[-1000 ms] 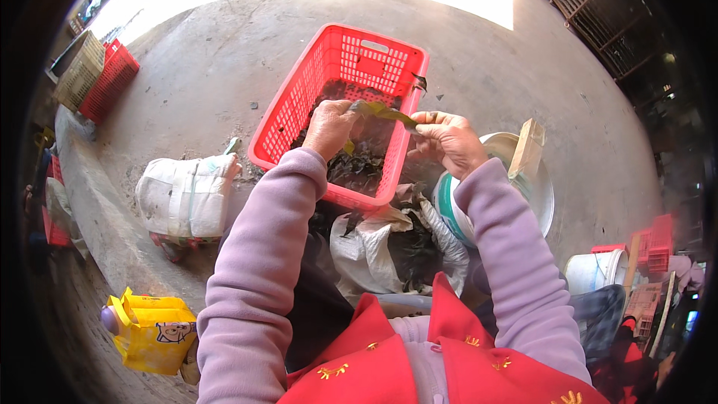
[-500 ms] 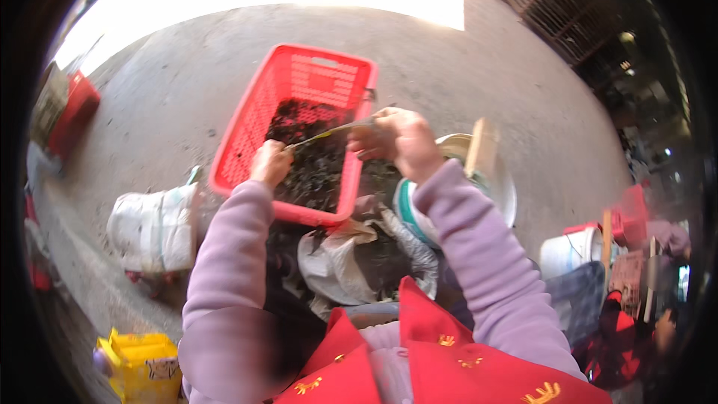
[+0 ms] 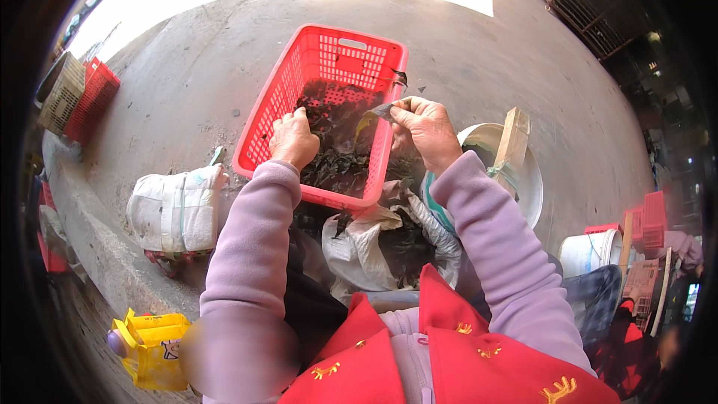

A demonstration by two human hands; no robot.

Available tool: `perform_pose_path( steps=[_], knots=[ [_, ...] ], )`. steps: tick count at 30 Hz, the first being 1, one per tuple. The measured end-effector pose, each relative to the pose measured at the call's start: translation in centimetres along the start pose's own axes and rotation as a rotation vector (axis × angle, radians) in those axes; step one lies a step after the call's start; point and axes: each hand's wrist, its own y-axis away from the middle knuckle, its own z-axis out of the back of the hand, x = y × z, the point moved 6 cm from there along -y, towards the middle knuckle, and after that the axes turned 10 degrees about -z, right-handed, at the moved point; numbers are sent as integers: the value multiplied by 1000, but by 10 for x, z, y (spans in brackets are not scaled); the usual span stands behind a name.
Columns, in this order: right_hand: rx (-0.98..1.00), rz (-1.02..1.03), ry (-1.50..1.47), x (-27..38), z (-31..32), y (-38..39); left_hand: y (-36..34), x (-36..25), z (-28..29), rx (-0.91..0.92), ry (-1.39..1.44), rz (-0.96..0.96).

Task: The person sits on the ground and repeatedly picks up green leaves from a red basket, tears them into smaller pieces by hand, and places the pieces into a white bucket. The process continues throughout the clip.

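Note:
My right hand (image 3: 428,129) pinches a thin, leaf-like dark strip (image 3: 380,112) with a yellowish hanging end, over the right rim of a red plastic basket (image 3: 262,114). My left hand (image 3: 294,139) is inside the basket's left part, fingers curled down at the dark leafy pieces (image 3: 340,166); whatever its fingertips hold is hidden. The pieces look limp and almost black and lie loosely over the basket's bottom. Below the basket, a white woven sack (image 3: 345,251) gapes with more dark matter in it. One dark scrap (image 3: 400,77) hangs on the basket's right rim.
Right of the basket stands a white bucket (image 3: 532,191) with a wooden block (image 3: 513,141) across it. A wrapped white bundle (image 3: 173,211) sits at left, above a yellow container (image 3: 155,352). Red crates (image 3: 93,101) stand far left; another person's denim-covered leg (image 3: 594,299) shows at right.
The strip was stretched between both hands; now only my right hand holds it. My left hand has let go and reached further into the basket. The view has shifted slightly.

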Motion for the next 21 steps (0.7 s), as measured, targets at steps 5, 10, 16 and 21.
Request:
perform_pose_path(
  steps=[5,10,16,21],
  knots=[
    [115,-79,71,-1,-25,-1,13,-41,4,91,1006,-263],
    [225,-91,179,0,-38,10,17,-47,-16,299,872,-242],
    [157,-63,149,14,-36,18,24,-12,19,10,486,124],
    [221,-50,-1,4,-41,32,66,-65,-7,532,1871,509]
  ],
)
